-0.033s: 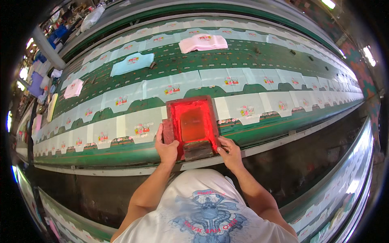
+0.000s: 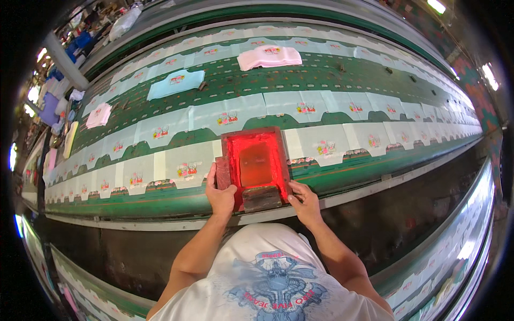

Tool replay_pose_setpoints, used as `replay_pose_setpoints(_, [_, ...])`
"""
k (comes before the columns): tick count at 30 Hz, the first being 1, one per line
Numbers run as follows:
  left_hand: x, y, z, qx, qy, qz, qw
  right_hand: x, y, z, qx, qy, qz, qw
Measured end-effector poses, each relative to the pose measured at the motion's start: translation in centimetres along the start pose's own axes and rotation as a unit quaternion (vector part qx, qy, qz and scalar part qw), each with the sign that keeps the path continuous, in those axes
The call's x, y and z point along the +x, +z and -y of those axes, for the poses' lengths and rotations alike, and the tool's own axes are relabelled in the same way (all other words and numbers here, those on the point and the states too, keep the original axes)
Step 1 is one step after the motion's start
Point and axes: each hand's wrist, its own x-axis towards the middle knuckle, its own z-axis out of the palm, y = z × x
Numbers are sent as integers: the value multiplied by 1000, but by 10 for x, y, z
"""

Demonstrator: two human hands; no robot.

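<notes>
A red-stained screen printing frame (image 2: 282, 155) lies over the near row of pale fabric pieces, at the table's front edge. Its mesh is dark orange-red, with thick red ink along the inner sides. My left hand (image 2: 220, 198) grips the frame's left side low down, fingers stretched along a reddish block there and thumb pointing inward. On the lower right corner, my right hand (image 2: 304, 203) holds the frame between thumb and bent fingers. A dark, worn bar (image 2: 261, 198) spans the frame's near end between my hands. The fabric under the frame is hidden.
Rows of pale fabric pieces (image 2: 179, 163) with small colourful prints line the long green table (image 2: 321, 72). Farther back lie a pink fabric stack (image 2: 270, 58), a blue stack (image 2: 176, 85) and a smaller pink stack (image 2: 98, 115). A metal post (image 2: 67, 61) stands at the far left.
</notes>
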Motion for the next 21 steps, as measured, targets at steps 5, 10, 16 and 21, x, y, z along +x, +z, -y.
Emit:
replay_pose_setpoints(5, [0, 24, -1, -46, -31, 3, 998, 0, -32, 7, -75, -47, 7, 996])
replay_pose_setpoints(10, [3, 29, -4, -48, -47, -3, 998, 14, -40, 25, -181, -248, 85, 948])
replay_pose_setpoints(16, [6, 29, 4, -83, -70, 2, 994, 27, -24, 54, -320, -355, 218, 851])
replay_pose_setpoints(21, [4, 30, -4, -57, -41, -6, 998, 42, -5, 45, -381, -378, 212, 817])
